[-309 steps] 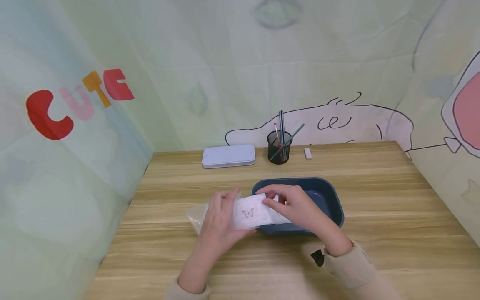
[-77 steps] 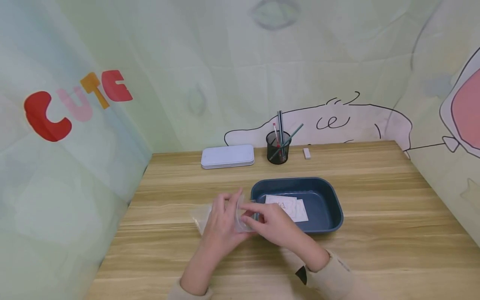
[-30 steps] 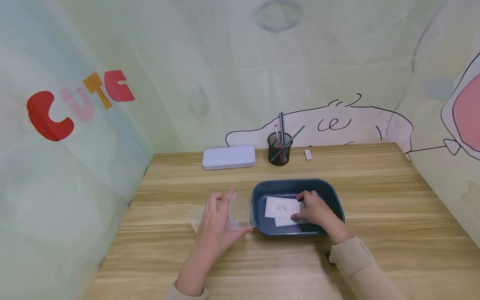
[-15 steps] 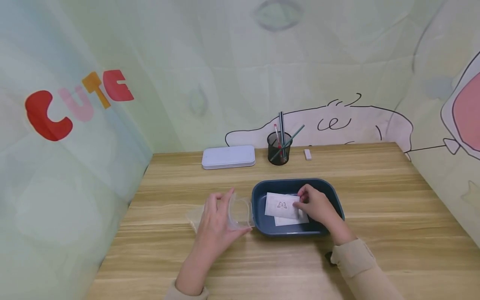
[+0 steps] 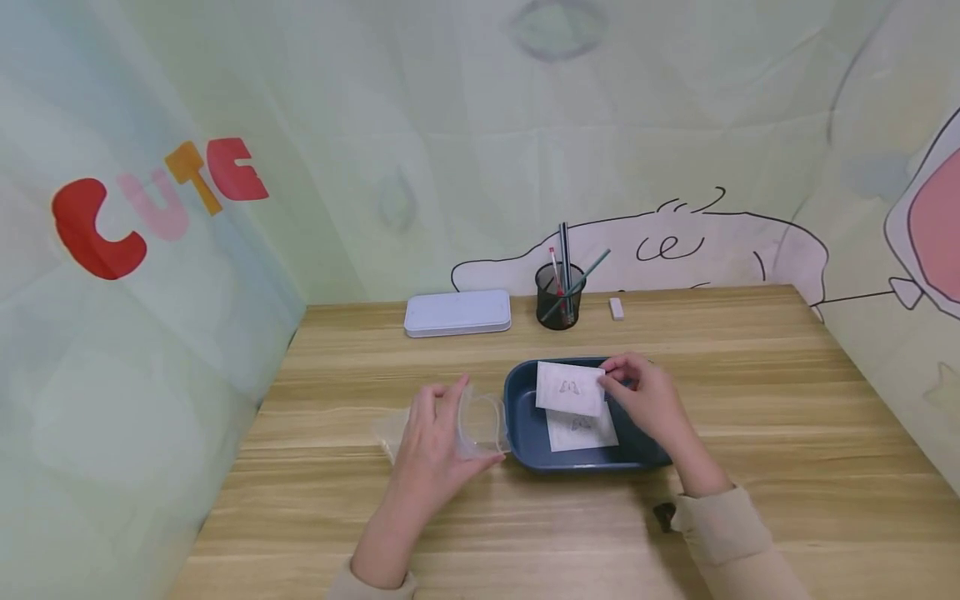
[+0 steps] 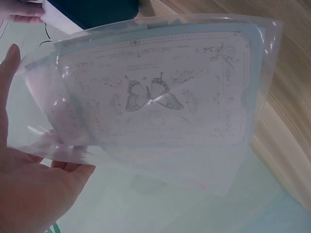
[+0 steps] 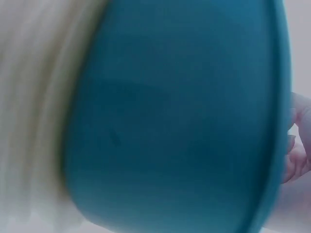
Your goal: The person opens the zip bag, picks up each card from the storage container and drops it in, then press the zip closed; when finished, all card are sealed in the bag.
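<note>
My left hand [image 5: 429,458] grips a clear plastic bag [image 5: 480,423] at its mouth, thumb and fingers spreading it wide. Through the bag's film in the left wrist view, a flat white packet [image 6: 204,97] with a butterfly print and ornate border shows. My right hand [image 5: 648,404] pinches the right edge of another white butterfly packet [image 5: 568,388], raised over a dark blue tray [image 5: 525,450]. One more packet [image 5: 581,431] lies on the tray's floor, partly covered by the raised one. The tray's outer wall [image 7: 170,121] fills most of the right wrist view.
Along the table's back stand a pale flat case [image 5: 457,312], a black mesh cup [image 5: 557,308] of pens and pencils, and a small white eraser [image 5: 617,308]. A printed curtain [image 5: 375,167] rises behind. Bare wood [image 5: 780,400] extends right of the tray.
Earlier, packets were handled at the bag's mouth, then lay in the tray. Over the last second my right hand has lifted the upper packet off the lower one. My left hand has stayed put.
</note>
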A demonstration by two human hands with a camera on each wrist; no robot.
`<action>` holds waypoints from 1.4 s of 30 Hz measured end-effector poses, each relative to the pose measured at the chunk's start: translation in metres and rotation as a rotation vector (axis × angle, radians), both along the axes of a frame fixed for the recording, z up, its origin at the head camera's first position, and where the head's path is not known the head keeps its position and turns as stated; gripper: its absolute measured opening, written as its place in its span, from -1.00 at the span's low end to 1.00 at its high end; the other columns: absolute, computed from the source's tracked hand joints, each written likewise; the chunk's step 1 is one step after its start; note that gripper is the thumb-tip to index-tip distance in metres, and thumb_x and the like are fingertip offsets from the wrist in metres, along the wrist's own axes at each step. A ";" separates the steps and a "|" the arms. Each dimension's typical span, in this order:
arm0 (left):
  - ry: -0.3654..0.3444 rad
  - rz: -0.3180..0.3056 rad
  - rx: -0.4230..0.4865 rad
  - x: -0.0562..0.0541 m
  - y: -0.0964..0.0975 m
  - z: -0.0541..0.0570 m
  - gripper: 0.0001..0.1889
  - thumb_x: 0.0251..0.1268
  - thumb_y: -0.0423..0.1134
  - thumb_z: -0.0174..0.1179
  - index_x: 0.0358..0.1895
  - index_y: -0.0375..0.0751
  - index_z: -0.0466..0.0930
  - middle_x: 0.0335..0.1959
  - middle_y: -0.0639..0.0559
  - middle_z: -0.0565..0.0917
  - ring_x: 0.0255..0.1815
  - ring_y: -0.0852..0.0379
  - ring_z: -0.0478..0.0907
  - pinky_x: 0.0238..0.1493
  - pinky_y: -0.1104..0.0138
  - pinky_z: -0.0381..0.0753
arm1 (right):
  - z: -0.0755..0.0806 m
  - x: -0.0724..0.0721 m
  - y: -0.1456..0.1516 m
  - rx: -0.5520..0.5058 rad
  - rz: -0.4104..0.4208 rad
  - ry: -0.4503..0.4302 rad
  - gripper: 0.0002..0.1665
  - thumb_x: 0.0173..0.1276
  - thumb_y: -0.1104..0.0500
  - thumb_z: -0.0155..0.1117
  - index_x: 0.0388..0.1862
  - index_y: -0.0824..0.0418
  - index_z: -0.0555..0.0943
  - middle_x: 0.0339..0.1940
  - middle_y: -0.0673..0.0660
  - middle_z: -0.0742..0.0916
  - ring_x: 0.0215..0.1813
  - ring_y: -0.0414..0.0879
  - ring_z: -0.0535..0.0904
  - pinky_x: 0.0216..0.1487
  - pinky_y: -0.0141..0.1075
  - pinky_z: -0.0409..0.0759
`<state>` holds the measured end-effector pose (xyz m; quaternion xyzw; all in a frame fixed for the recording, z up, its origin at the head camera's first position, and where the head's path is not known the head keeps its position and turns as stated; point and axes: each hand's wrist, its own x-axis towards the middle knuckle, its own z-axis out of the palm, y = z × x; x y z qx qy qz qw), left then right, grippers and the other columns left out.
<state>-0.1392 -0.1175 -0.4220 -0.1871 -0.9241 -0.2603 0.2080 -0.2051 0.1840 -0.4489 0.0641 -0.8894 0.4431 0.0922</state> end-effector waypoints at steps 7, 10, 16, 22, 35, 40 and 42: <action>-0.002 -0.001 -0.005 -0.001 0.000 0.001 0.17 -0.50 0.04 0.66 0.38 -0.23 0.27 0.03 -0.17 0.34 -0.02 -0.04 0.35 0.01 0.15 0.50 | 0.019 0.005 0.002 -0.068 -0.012 0.009 -0.77 0.32 0.16 0.33 -0.10 0.24 0.63 -0.33 0.09 0.70 -0.37 -0.02 0.46 -0.41 -0.36 0.39; 0.000 0.001 -0.005 0.000 0.000 0.001 0.17 -0.51 0.04 0.66 0.38 -0.23 0.28 0.02 -0.17 0.34 -0.02 -0.04 0.35 0.01 0.14 0.51 | 0.029 0.009 0.001 -0.079 -0.015 0.002 -0.75 0.32 0.14 0.33 -0.08 0.22 0.63 -0.31 0.09 0.71 -0.36 -0.01 0.47 -0.42 -0.36 0.39; 0.009 0.003 0.002 -0.001 0.001 0.000 0.17 -0.53 0.00 0.67 0.38 -0.24 0.29 0.02 -0.18 0.34 -0.03 -0.06 0.36 0.00 0.12 0.51 | 0.046 0.017 -0.003 -0.133 0.000 -0.011 -0.71 0.32 0.07 0.33 -0.07 0.20 0.64 -0.29 0.08 0.73 -0.36 -0.02 0.48 -0.44 -0.38 0.38; 0.003 0.010 0.004 -0.001 0.001 0.000 0.18 -0.54 0.01 0.67 0.38 -0.22 0.28 0.03 -0.18 0.34 -0.02 -0.05 0.36 0.01 0.12 0.51 | 0.063 0.028 -0.010 -0.187 0.055 0.016 -0.73 0.28 0.08 0.37 -0.11 0.18 0.67 -0.36 0.05 0.72 -0.48 -0.03 0.42 -0.52 -0.39 0.33; 0.045 -0.002 0.001 -0.002 0.001 0.000 0.16 -0.51 0.04 0.66 0.37 -0.24 0.29 -0.01 -0.18 0.35 -0.04 -0.06 0.36 0.00 0.15 0.49 | 0.072 0.043 -0.037 -0.134 0.139 0.011 -0.83 0.24 0.12 0.41 -0.18 0.07 0.69 -0.43 -0.06 0.69 -0.55 -0.05 0.39 -0.60 -0.37 0.27; 0.052 -0.004 0.005 -0.002 0.001 0.000 0.15 -0.50 0.05 0.66 0.35 -0.24 0.31 -0.01 -0.18 0.35 -0.03 -0.07 0.35 -0.02 0.15 0.49 | 0.068 0.044 -0.043 -0.107 0.167 0.028 -0.83 0.23 0.12 0.42 -0.19 -0.01 0.68 -0.39 -0.10 0.69 -0.55 -0.06 0.40 -0.61 -0.36 0.29; 0.053 -0.004 0.008 -0.002 0.001 0.000 0.13 -0.50 0.06 0.65 0.35 -0.24 0.32 -0.01 -0.18 0.35 -0.02 -0.07 0.35 -0.03 0.15 0.49 | 0.067 0.044 -0.047 -0.102 0.178 0.032 -0.83 0.22 0.12 0.42 -0.19 -0.02 0.68 -0.38 -0.12 0.69 -0.55 -0.07 0.41 -0.61 -0.36 0.29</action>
